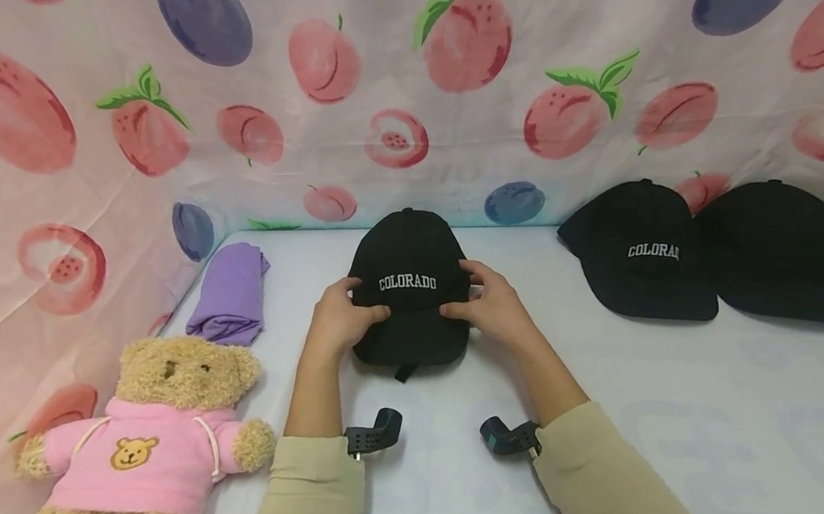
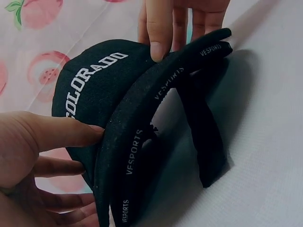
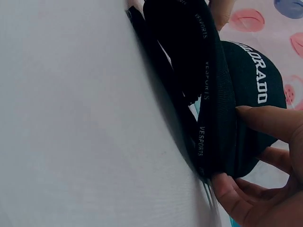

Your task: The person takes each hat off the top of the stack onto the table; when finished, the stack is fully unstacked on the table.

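Observation:
A black baseball cap (image 1: 405, 249) with white COLORADO lettering stands at the middle back of the white surface, brim toward me. My left hand (image 1: 339, 319) grips its left side, thumb on the front above the brim. On the other side my right hand (image 1: 490, 301) holds it the same way. In the left wrist view the cap (image 2: 106, 71) shows a sweatband printed VESPORTS, and a strap hangs below it. The right wrist view has the right thumb (image 3: 270, 120) on the cap's front and fingers bent around its edge.
Two more black caps, a lettered one (image 1: 647, 266) and another (image 1: 781, 252), sit at the back right. A folded purple cloth (image 1: 231, 293) lies back left, behind a teddy bear (image 1: 131, 454) in a pink hoodie. Fruit-print fabric (image 1: 392, 66) hangs behind.

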Motion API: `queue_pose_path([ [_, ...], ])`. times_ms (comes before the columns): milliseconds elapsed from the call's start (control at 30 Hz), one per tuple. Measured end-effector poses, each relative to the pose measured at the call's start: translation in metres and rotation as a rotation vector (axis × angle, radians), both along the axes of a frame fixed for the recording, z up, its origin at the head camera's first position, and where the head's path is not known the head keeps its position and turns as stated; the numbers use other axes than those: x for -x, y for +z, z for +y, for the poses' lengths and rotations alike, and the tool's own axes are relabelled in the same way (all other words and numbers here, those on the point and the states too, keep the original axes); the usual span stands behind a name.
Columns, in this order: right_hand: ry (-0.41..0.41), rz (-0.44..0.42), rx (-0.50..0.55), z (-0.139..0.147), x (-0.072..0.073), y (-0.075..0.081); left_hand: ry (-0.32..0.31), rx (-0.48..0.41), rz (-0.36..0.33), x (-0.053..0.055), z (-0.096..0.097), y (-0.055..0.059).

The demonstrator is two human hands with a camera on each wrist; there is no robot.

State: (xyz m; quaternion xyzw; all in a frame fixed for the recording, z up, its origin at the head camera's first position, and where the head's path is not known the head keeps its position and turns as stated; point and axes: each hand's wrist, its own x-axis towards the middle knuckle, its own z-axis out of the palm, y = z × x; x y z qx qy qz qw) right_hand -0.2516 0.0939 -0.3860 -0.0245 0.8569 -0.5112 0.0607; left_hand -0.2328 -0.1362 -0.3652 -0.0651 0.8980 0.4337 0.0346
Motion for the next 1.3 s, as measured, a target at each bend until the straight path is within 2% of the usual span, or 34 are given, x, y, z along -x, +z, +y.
queue_pose_path([
  [367,-0.048,0.003,0.053,0.001,0.000,0.006,-0.003,-0.024,0.028,-0.001,0.004,0.007],
  [567,-0.084,0.032,0.096,0.001,-0.002,0.011,0.015,-0.052,0.073,-0.002,0.008,0.011],
  [967,-0.074,0.087,0.043,0.013,-0.003,0.025,0.048,-0.061,0.153,-0.004,0.025,0.016],
  [1300,-0.077,0.088,0.069,0.019,-0.005,0.033,0.052,-0.062,0.185,-0.009,0.031,0.020],
])
